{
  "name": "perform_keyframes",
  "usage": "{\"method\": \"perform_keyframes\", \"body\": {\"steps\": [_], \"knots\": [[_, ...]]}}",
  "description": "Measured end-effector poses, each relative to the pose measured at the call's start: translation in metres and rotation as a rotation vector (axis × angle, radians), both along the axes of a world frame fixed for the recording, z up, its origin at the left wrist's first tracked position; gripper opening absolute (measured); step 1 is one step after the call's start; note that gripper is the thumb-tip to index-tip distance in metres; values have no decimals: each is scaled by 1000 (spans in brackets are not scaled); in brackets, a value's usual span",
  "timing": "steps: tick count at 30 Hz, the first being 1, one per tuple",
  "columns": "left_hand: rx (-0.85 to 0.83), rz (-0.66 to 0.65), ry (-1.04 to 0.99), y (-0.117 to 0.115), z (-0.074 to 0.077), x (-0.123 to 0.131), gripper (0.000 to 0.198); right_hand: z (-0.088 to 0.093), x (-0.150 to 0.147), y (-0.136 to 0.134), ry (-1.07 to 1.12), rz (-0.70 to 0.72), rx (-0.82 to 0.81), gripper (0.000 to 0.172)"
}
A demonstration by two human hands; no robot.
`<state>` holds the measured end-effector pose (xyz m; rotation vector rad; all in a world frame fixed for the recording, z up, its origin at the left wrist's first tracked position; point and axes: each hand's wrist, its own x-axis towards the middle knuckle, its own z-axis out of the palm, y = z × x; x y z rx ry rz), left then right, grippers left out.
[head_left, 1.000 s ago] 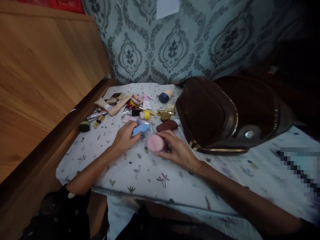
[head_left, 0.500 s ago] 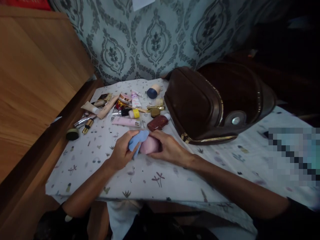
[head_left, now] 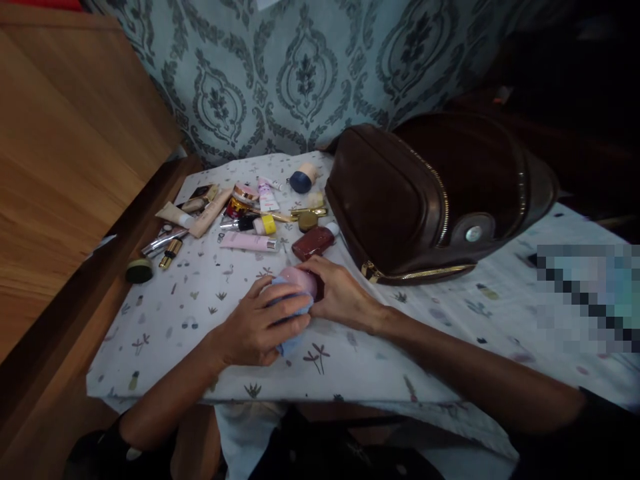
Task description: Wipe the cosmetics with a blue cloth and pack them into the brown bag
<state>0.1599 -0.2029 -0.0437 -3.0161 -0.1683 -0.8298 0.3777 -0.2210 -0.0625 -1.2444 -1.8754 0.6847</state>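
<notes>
In my right hand (head_left: 340, 290) is a rounded pink item (head_left: 299, 277), gripped from its right side; its exact kind is unclear. My left hand (head_left: 263, 321) presses a blue cloth (head_left: 290, 345) against the item's near left side, fingers curved over it. Both hands are just above the front part of the table. Beyond them lie a dark red case or bottle (head_left: 313, 243) and a pink tube (head_left: 249, 241) with a silver cap. My fingers and the cloth hide much of the pink item.
A large brown leather bag (head_left: 425, 193) with gold zips stands at the right. Several cosmetics, among them a beige tube (head_left: 211, 212) and a navy-capped bottle (head_left: 301, 181), lie toward the back. A wooden panel (head_left: 75, 127) rises on the left. A patterned cloth (head_left: 175, 360) covers the table.
My left hand has turned over, bringing the blue cloth from the pink item's left side round across its near face. The right hand keeps its grip. The view has shifted slightly.
</notes>
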Motion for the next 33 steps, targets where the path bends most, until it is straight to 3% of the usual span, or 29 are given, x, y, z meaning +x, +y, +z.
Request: {"method": "perform_keyframes", "body": {"steps": [5, 9, 12, 17, 20, 22, 28, 30, 33], "knots": [[36, 66, -118, 6, -3, -9, 44, 3, 4, 2, 218, 28, -170, 42], [-33, 129, -231, 5, 0, -9, 26, 6, 6, 2, 557, 199, -400, 54], [-143, 218, -293, 5, 2, -8, 20, 9, 7, 1, 666, 280, -479, 60], [-484, 245, -388, 8, -3, -8, 20, 9, 7, 0, 577, 330, -393, 54], [-637, 327, -460, 7, -7, -8, 28, 6, 7, 0, 475, 276, -325, 51], [-629, 324, -433, 5, -6, -7, 31, 5, 6, 1, 386, 214, -275, 50], [-421, 27, -258, 2, 1, 0, 29, 5, 4, -2, 174, 76, -138, 45], [-414, 58, -266, 4, 2, 0, 28, 4, 4, -4, 170, 103, -110, 46], [-436, 211, -314, 7, 1, -2, 28, 2, 3, -4, 224, 159, -87, 51]]}}
